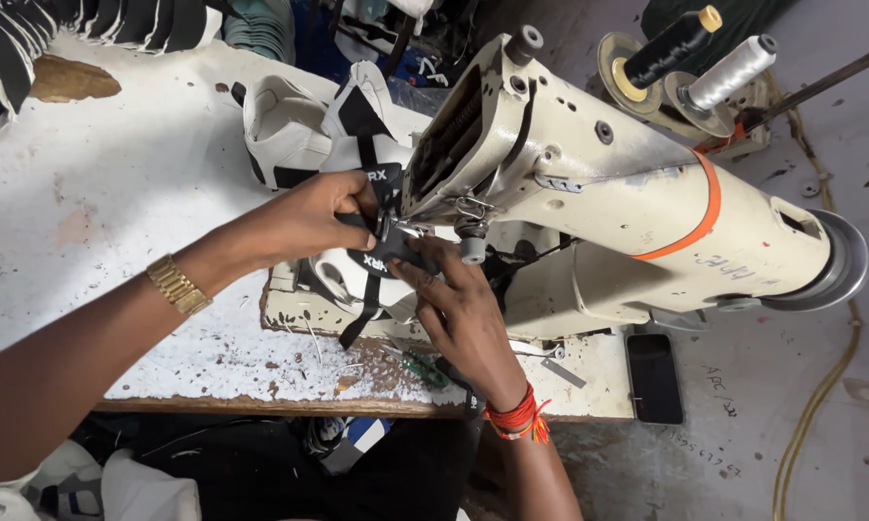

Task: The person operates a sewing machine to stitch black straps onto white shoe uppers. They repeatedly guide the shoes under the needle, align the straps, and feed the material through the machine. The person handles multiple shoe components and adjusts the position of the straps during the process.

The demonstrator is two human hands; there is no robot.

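A white and black shoe upper (pixel 352 145) lies under the head of a cream industrial sewing machine (pixel 589 183). My left hand (pixel 309 214), with a gold watch on its wrist, pinches the black strap part of the upper (pixel 376 259) right at the needle. My right hand (pixel 458 309), with red thread around its wrist, presses the same black piece from below the needle. The needle itself is mostly hidden between my fingers.
The machine sits on a worn white worktable (pixel 116 203). Black and white thread cones (pixel 704 58) stand behind the machine. A dark phone (pixel 653 376) lies at the table's right edge. Stacked black shoe pieces (pixel 29 29) line the top left. Green-handled scissors (pixel 423 369) lie near the front edge.
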